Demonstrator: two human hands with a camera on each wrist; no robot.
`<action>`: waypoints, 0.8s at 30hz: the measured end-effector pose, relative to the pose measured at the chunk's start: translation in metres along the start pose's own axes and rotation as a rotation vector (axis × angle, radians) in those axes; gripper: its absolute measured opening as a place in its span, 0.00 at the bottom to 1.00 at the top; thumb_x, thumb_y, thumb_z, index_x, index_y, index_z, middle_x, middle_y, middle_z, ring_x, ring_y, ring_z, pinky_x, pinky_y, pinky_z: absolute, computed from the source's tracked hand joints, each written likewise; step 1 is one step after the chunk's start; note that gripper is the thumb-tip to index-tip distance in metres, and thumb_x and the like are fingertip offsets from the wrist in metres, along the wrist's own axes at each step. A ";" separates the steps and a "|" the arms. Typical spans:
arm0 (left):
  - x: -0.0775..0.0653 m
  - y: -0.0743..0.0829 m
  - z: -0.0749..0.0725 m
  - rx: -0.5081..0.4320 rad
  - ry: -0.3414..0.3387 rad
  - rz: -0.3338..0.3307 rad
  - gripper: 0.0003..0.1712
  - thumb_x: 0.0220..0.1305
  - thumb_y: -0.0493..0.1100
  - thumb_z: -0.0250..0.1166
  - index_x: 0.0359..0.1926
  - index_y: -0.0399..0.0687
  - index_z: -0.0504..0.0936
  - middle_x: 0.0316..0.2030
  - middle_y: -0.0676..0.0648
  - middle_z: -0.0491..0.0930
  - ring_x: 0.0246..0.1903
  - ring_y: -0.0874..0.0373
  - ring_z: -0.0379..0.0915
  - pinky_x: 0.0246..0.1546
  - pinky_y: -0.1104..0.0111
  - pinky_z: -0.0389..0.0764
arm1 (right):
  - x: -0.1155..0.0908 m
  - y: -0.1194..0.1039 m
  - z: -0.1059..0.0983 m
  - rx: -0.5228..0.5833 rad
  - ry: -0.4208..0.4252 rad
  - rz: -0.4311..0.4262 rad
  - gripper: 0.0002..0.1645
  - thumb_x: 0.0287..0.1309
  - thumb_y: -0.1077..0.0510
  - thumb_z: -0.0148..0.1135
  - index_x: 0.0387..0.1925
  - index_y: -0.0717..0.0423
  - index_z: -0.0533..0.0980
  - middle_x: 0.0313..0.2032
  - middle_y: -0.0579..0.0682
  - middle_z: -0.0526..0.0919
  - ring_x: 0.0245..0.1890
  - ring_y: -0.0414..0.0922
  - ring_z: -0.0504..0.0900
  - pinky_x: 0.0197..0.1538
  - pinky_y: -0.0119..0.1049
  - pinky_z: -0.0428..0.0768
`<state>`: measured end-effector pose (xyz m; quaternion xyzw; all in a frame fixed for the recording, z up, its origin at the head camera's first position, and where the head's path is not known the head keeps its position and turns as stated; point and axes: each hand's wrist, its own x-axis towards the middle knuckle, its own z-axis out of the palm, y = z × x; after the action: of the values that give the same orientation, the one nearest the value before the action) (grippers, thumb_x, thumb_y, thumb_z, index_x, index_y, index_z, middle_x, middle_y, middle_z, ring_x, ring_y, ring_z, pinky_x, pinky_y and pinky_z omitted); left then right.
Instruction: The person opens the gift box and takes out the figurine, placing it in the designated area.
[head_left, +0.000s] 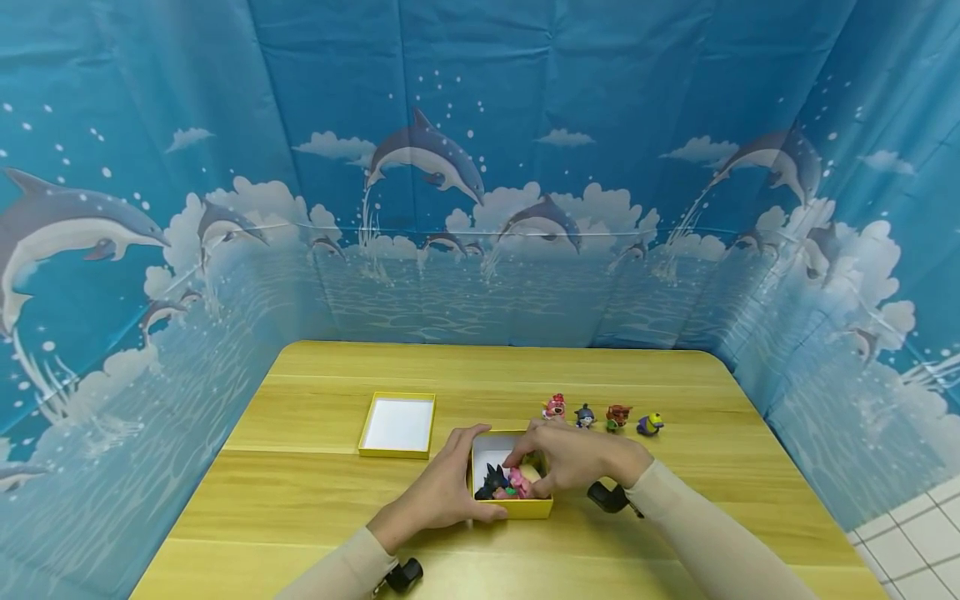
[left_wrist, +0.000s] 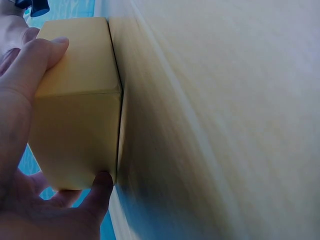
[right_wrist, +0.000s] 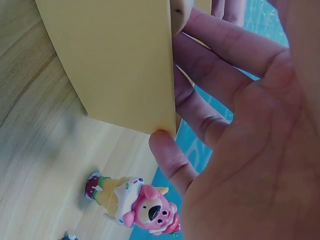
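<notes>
L hand grips yel. box at left; R hand inside w/ figurines, can't tell if holding any.

The right grip hides part of the box. The right wrist view cuts off a blue toy.

One counter, one yellow box and one shallow lid are counted across the lower frame, along with two black wrist devices. Four loose figures are seen right of centre; in the box at least two more, one black figure and one pink figure, are made out, the full number being hidden by the right grip.
</notes>
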<state>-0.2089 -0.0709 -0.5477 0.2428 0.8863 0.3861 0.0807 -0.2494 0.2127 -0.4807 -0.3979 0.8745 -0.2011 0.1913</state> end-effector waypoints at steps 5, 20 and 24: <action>0.000 0.000 0.000 -0.001 -0.003 -0.001 0.76 0.57 0.71 0.90 0.93 0.51 0.57 0.82 0.38 0.69 0.67 0.49 0.79 0.70 0.49 0.86 | -0.003 0.001 -0.001 0.025 0.007 -0.021 0.27 0.72 0.47 0.83 0.69 0.44 0.90 0.58 0.39 0.91 0.52 0.42 0.79 0.54 0.37 0.73; 0.001 -0.001 0.001 0.006 0.004 0.000 0.77 0.55 0.70 0.91 0.93 0.52 0.57 0.81 0.38 0.69 0.64 0.51 0.80 0.70 0.47 0.86 | -0.013 0.005 -0.002 0.046 0.114 -0.016 0.34 0.75 0.42 0.81 0.76 0.44 0.85 0.67 0.41 0.89 0.70 0.50 0.85 0.77 0.69 0.81; 0.001 -0.001 0.001 -0.003 0.004 -0.001 0.77 0.55 0.70 0.92 0.93 0.52 0.57 0.81 0.38 0.69 0.64 0.51 0.80 0.70 0.47 0.86 | -0.017 0.006 -0.001 0.076 0.142 -0.004 0.33 0.76 0.42 0.80 0.76 0.44 0.85 0.70 0.43 0.88 0.75 0.57 0.82 0.80 0.74 0.77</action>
<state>-0.2096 -0.0703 -0.5490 0.2413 0.8859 0.3880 0.0798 -0.2431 0.2299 -0.4798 -0.3767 0.8768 -0.2623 0.1435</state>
